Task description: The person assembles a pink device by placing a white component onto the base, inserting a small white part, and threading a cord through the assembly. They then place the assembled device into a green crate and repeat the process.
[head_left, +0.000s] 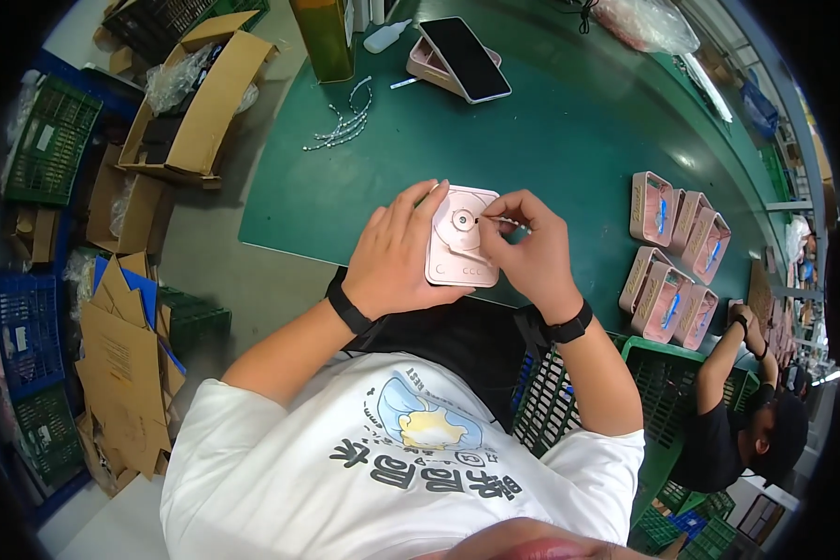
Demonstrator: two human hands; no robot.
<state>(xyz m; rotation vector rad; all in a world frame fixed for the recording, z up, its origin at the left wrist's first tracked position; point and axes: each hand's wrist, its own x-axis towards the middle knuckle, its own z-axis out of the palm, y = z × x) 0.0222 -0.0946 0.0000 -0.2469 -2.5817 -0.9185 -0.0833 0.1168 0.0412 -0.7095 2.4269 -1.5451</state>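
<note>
A pale pink, rounded-rectangular case (446, 266) with a record-player-like face is held at the table's near edge. My left hand (397, 247) wraps around its left side and lower edge. Over the right part of the face, my right hand (539, 252) pinches a thin, light-and-dark patterned piece (511, 221). One end of that piece is close to the round centre of the face; whether it touches cannot be made out. Similar-looking beaded strands (345, 128) lie farther off on the green table (551, 140).
At the back, a phone (467, 61) leans on a pink case (427, 63) beside a white bottle (387, 35) and a tall tin (325, 42). Several open pink cases (651, 210) stand right. Green crates (579, 387) are below; a co-worker (751, 425) sits at the right. Cartons (205, 112) fill the left.
</note>
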